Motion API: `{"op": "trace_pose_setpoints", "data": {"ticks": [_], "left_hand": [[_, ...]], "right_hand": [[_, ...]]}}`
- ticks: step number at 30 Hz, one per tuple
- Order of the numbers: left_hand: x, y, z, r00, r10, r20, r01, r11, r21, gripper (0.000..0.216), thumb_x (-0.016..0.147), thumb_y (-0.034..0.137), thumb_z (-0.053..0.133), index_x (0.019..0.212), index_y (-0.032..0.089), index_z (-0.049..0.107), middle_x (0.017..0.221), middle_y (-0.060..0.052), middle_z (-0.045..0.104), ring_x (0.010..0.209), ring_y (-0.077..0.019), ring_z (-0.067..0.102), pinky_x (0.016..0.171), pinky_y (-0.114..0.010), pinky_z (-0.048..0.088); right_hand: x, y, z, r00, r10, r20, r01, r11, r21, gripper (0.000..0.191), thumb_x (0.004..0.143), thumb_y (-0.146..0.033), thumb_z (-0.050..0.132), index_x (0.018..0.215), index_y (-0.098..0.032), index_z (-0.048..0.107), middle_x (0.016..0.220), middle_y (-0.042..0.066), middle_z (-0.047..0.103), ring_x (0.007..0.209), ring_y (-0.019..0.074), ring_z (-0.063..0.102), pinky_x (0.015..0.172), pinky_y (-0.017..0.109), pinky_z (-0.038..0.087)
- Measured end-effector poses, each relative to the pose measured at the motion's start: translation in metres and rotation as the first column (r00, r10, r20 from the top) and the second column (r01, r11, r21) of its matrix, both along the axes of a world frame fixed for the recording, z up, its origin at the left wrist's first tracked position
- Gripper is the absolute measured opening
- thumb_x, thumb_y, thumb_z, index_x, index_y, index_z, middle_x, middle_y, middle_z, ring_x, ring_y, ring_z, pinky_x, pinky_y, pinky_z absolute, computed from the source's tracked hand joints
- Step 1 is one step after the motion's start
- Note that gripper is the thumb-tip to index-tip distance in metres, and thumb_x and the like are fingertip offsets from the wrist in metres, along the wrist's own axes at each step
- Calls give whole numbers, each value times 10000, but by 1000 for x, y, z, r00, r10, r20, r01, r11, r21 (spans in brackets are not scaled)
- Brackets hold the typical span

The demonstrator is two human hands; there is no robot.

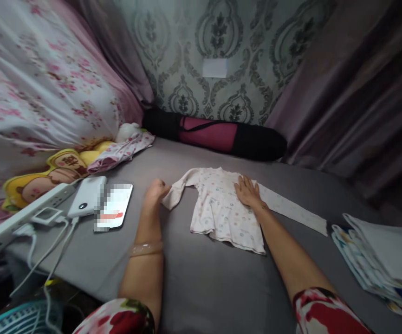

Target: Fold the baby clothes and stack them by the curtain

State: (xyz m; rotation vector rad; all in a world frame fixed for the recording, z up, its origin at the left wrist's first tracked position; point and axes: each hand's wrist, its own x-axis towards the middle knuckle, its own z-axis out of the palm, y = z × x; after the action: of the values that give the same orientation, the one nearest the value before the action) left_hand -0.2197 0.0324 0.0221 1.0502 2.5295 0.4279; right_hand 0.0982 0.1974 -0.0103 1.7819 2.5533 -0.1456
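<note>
A small white long-sleeved shirt [218, 211] with a faint print lies spread on the grey bed sheet [201, 287]. My left hand [157, 189] pinches the cuff end of the sleeve on the left, which bends down at its middle. Flat on the upper right of the shirt's chest rests my right hand [249, 191], fingers stretched out. The other sleeve reaches straight out to the right, away from both hands. The shirt's lower hem is slightly wavy.
To the left lie a phone [117, 206], a white power bank [87, 197] and a power strip [23, 222] with cables. A black and maroon bolster-shaped bag [208, 134] lies along the wall. Folded cloths [385, 255] are stacked at right. A fan [23, 320] stands lower left.
</note>
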Motion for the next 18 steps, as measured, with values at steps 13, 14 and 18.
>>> {"op": "trace_pose_setpoints", "data": {"ticks": [13,14,18], "left_hand": [[-10,-3,6,978,-166,129,180,979,-100,162,638,291,676,762,192,642,671,-40,693,676,-199,669,510,-224,445],[-11,-3,5,976,-172,136,185,979,-87,159,631,292,680,749,194,636,642,-28,680,659,-193,663,498,-217,437],[-16,-4,1,972,-152,182,157,987,-15,143,623,261,673,738,193,622,599,-1,641,621,-176,635,483,-210,424]], "right_hand": [[-91,-19,13,946,307,-100,-295,948,123,501,985,-218,240,1456,-115,374,1542,119,347,1436,204,253,1179,419,105],[-104,-21,12,938,325,-119,-314,944,103,498,990,-221,237,1459,-125,373,1545,109,344,1441,193,243,1182,403,99],[-141,-20,7,934,313,-174,-313,949,25,511,1002,-250,224,1482,-113,337,1563,113,306,1456,197,207,1181,383,103]]}}
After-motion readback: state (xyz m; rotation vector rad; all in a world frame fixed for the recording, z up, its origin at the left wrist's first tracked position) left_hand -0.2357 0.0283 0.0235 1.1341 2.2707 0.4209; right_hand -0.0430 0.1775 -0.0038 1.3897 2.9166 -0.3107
